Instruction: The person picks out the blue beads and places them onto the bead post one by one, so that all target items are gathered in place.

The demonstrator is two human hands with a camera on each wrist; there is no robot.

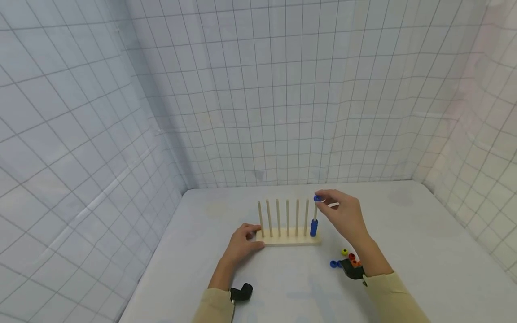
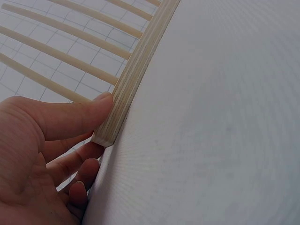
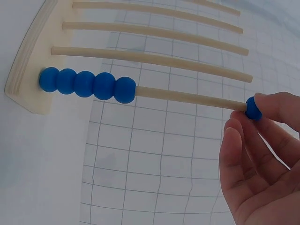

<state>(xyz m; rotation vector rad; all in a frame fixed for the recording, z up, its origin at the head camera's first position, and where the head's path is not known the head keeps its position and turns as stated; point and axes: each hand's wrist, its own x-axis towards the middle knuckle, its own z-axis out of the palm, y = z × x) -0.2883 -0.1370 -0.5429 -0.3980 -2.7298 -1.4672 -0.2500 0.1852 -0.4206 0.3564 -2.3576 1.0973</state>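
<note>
A pale wooden base (image 1: 288, 242) with a row of upright pegs (image 1: 287, 217) stands on the table. My left hand (image 1: 240, 244) grips the base's left end; in the left wrist view the thumb lies on its edge and fingers curl behind. At the top of the rightmost peg, my right hand (image 1: 341, 211) pinches a blue bead (image 3: 253, 108) between thumb and fingertips. The bead touches the peg tip; whether the peg has entered its hole cannot be told. Several blue beads (image 3: 85, 84) are stacked at the bottom of that same peg. The other pegs are bare.
Loose beads lie on the table under the right wrist: a yellow bead (image 1: 344, 252), a red bead (image 1: 352, 256), an orange bead (image 1: 354, 263) and a blue bead (image 1: 333, 264), partly hidden by the black wrist camera (image 1: 352, 270). Grid-patterned sheets (image 1: 282, 112) surround the table.
</note>
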